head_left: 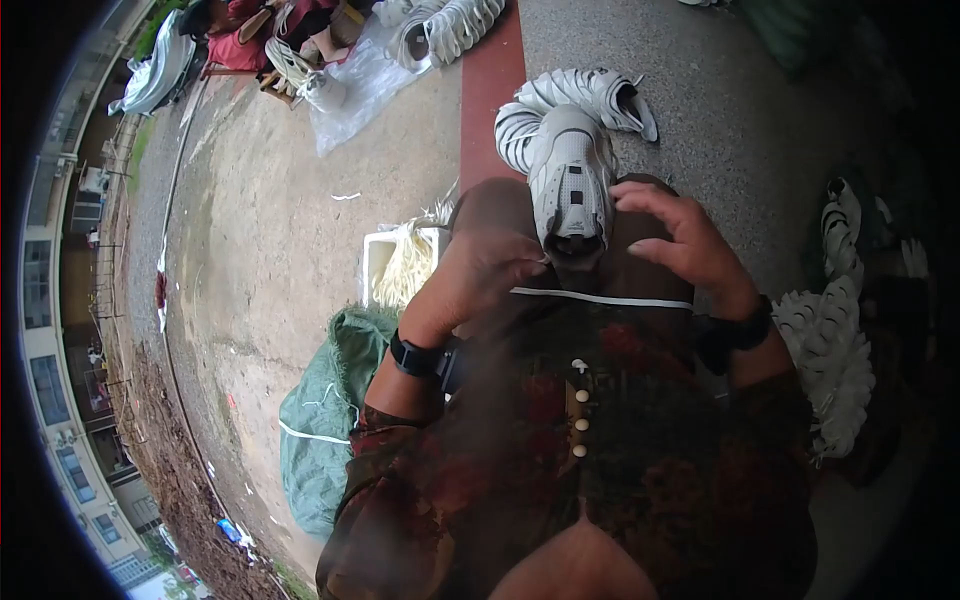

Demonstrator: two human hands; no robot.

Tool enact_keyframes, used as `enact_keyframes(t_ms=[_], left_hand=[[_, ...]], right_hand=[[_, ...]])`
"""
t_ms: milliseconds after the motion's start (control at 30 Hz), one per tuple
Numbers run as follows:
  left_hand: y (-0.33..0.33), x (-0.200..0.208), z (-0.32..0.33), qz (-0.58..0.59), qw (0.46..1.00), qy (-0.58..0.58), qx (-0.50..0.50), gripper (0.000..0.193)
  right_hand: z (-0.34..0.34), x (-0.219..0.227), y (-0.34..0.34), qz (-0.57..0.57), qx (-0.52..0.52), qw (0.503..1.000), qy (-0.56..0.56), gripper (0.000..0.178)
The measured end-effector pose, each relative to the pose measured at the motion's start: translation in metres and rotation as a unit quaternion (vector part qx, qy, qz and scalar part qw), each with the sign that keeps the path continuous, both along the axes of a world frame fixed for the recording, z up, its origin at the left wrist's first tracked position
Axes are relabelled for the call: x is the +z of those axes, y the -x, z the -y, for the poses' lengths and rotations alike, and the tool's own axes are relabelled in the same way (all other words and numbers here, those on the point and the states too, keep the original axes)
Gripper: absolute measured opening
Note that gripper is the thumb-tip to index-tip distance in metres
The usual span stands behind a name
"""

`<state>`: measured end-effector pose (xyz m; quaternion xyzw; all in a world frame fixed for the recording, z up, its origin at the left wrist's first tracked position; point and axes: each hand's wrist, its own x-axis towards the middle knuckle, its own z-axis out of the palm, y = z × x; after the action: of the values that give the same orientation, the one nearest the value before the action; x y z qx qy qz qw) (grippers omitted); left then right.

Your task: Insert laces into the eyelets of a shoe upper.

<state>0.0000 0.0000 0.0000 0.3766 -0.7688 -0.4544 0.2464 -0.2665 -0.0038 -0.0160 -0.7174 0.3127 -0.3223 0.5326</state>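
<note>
A white shoe upper (pixel 575 165) lies across my knees, its opening toward me. Left of that opening, my left hand (pixel 490 268) is closed in a pinch, blurred by motion. A tiny white bit shows at its fingertips, too small to name. On the other side, my right hand (pixel 680 228) is open, thumb and fingers apart, fingertips close to the shoe's right edge. Stretched across my lap below both hands is a thin white shoelace (pixel 610 299). Beyond the shoe, a curved row of nested white shoe uppers (pixel 575 90) sits on the ground.
To my left stand a white box (pixel 376 240) of pale laces (pixel 405 262) and a green woven sack (pixel 318 440). More nested uppers (pixel 830 350) lie at right. At far left, another person (pixel 240 50) sits near clear plastic sheeting (pixel 360 95) and further uppers (pixel 455 30).
</note>
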Motion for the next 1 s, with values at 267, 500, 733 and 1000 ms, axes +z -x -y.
enact_keyframes(t_ms=[267,500,733,1000], left_hand=[[-0.015,-0.014,-0.001,-0.046,0.996,0.012,0.076,0.009],[-0.065,-0.067,0.001,-0.062,0.961,-0.046,0.267,0.009],[-0.101,-0.113,-0.009,0.205,0.926,0.002,0.318,0.013],[0.017,-0.050,0.028,0.036,0.980,0.162,0.111,0.028]], right_hand=[[0.004,0.000,-0.038,0.028,0.038,0.974,-0.223,0.012],[0.020,-0.017,0.002,-0.020,-0.044,0.989,-0.142,0.010],[0.023,-0.041,0.008,-0.091,-0.062,0.990,-0.093,0.011],[0.027,-0.029,-0.021,-0.102,-0.035,0.991,-0.078,0.012]])
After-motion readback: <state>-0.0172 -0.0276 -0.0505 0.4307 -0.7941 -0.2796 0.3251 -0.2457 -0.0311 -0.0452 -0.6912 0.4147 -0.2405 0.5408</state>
